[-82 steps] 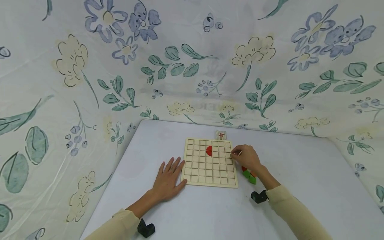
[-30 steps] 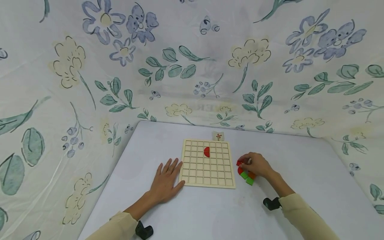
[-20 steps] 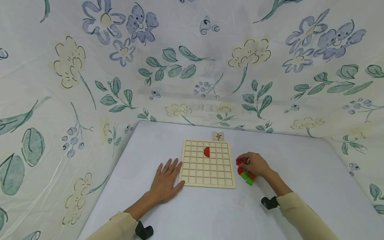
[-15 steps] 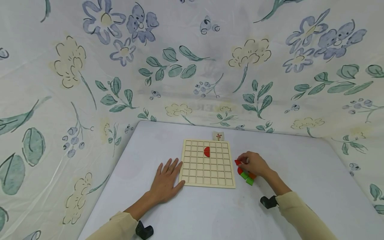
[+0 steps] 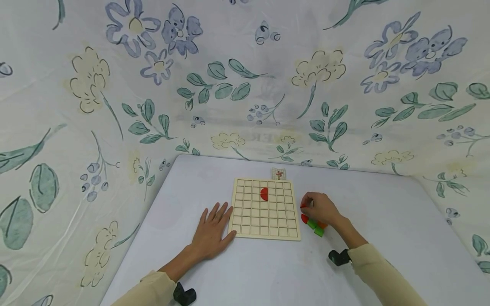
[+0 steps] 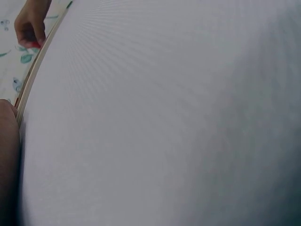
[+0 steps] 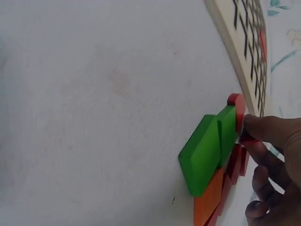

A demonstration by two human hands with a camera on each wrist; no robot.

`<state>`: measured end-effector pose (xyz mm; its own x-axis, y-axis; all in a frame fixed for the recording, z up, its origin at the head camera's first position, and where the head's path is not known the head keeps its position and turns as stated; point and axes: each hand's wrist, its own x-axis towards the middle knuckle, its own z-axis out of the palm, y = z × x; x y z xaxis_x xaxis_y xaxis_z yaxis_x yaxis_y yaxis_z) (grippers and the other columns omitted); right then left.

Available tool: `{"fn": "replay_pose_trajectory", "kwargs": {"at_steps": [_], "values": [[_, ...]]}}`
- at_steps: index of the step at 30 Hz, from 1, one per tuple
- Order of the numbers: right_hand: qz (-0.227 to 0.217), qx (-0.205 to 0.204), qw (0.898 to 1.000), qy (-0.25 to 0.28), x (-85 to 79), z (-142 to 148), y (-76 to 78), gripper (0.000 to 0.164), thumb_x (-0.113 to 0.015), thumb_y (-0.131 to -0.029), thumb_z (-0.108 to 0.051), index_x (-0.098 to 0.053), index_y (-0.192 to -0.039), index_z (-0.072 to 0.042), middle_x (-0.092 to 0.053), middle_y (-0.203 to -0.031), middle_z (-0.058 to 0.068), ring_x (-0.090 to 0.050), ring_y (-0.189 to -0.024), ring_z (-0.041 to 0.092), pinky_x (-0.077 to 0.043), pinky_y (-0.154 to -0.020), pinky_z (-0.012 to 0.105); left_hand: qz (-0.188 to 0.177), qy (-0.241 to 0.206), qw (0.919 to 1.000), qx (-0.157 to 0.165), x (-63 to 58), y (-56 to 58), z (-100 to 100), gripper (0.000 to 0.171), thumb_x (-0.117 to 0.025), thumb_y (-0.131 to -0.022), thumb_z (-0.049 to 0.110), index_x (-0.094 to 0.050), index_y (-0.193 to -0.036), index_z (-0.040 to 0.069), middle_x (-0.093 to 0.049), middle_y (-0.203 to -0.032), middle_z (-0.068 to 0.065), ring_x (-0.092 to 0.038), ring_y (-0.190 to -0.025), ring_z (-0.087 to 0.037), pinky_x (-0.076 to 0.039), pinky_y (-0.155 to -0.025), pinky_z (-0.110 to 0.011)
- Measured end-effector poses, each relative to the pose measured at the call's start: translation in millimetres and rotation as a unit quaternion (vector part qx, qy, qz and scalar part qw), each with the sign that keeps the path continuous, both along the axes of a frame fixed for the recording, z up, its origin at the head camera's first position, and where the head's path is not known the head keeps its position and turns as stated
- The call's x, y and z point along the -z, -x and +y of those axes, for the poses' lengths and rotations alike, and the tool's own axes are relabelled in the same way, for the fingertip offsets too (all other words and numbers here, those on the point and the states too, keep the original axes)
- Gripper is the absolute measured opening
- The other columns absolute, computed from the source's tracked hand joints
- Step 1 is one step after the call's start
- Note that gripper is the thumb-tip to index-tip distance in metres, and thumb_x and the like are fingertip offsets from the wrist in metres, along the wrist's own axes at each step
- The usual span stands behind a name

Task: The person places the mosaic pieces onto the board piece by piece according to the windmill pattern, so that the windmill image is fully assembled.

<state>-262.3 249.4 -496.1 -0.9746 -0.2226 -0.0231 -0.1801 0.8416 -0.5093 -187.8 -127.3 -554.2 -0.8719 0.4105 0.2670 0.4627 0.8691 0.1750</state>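
My left hand (image 5: 212, 233) lies flat, fingers spread, at the left edge of a pale wooden grid board (image 5: 249, 231). Red pieces (image 5: 264, 194) form a half disc in the board's upper cells. Right of the board, my right hand (image 5: 320, 208) pinches a small red piece (image 7: 247, 137) between thumb and index finger, low over a cluster of blocks. In the right wrist view, green blocks (image 7: 202, 155), an orange block (image 7: 209, 197) and a rounded red block (image 7: 237, 101) lie beside the fingers. The hand partly hides several other red blocks (image 7: 233, 165).
A small card (image 5: 278, 174) with a red pattern on a grid lies behind the board. The white table (image 5: 268, 272) meets a flower-printed cloth (image 5: 245, 106) at the back and sides. Black wrist cameras (image 5: 339, 257) hang by both sleeves.
My right hand has moved from the board's right edge down to the blocks, then shifted slightly left with the red piece in its fingertips. The left hand stays in place.
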Motion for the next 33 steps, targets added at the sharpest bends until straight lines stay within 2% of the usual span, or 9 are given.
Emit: {"fn": "replay_pose_trajectory", "kwargs": {"at_steps": [3, 7, 11, 17, 23, 33], "values": [[0.007, -0.010, 1.000, 0.023, -2.0, -2, -0.9, 0.012, -0.076, -0.085, -0.010, -0.069, -0.095, -0.010, -0.063, -0.087, 0.000, -0.056, -0.076, 0.019, -0.052, -0.069, 0.033, 0.001, 0.003, 1.0000, -0.002, 1.5, -0.2, -1, 0.073, -0.046, -0.097, 0.054, -0.033, -0.154, 0.009, -0.028, -0.158, -0.012, -0.019, -0.146, -0.035, -0.014, -0.113, -0.060], [0.018, -0.023, 0.997, 0.069, -6.4, -3, -0.5, 0.016, -0.073, -0.086, -0.003, -0.070, -0.102, -0.006, -0.066, -0.096, 0.004, -0.062, -0.087, 0.021, -0.055, -0.080, 0.037, -0.003, 0.005, 1.0000, -0.004, 1.0, 0.3, -1, 0.073, -0.045, -0.098, 0.054, -0.032, -0.155, 0.010, -0.027, -0.159, -0.011, -0.018, -0.146, -0.034, -0.013, -0.113, -0.059], [0.020, -0.027, 0.995, 0.090, -10.7, -7, 2.5, 0.019, -0.072, -0.086, -0.001, -0.070, -0.105, -0.005, -0.067, -0.101, 0.006, -0.065, -0.090, 0.023, -0.056, -0.080, 0.037, -0.009, 0.007, 0.9999, -0.005, 0.4, 0.2, -1, 0.073, -0.045, -0.097, 0.054, -0.032, -0.155, 0.010, -0.027, -0.159, -0.011, -0.018, -0.147, -0.034, -0.013, -0.113, -0.059], [0.047, -0.057, 0.992, 0.102, -16.7, -16, 11.1, 0.016, -0.075, -0.084, 0.000, -0.072, -0.099, -0.006, -0.069, -0.095, 0.003, -0.065, -0.083, 0.019, -0.056, -0.078, 0.035, -0.006, 0.008, 0.9999, -0.007, -1.5, -0.8, 0, 0.073, -0.046, -0.097, 0.054, -0.033, -0.154, 0.010, -0.029, -0.158, -0.011, -0.019, -0.146, -0.034, -0.015, -0.113, -0.060], [0.065, -0.079, 0.988, 0.119, -21.4, -23, 15.5, 0.014, -0.072, -0.084, 0.003, -0.074, -0.096, -0.004, -0.069, -0.092, 0.004, -0.064, -0.084, 0.020, -0.056, -0.075, 0.035, -0.007, 0.007, 0.9999, -0.007, -0.8, -0.1, 1, 0.073, -0.046, -0.097, 0.054, -0.033, -0.154, 0.010, -0.028, -0.159, -0.011, -0.018, -0.147, -0.034, -0.014, -0.113, -0.059], [0.051, -0.080, 0.985, 0.142, -20.2, -36, 20.8, 0.016, -0.070, -0.086, 0.004, -0.074, -0.100, -0.002, -0.067, -0.096, 0.006, -0.068, -0.088, 0.023, -0.057, -0.080, 0.036, -0.002, 0.003, 0.9999, -0.010, -0.4, -1.4, 2, 0.073, -0.047, -0.097, 0.054, -0.034, -0.154, 0.009, -0.029, -0.158, -0.012, -0.019, -0.146, -0.034, -0.014, -0.113, -0.060]]}}
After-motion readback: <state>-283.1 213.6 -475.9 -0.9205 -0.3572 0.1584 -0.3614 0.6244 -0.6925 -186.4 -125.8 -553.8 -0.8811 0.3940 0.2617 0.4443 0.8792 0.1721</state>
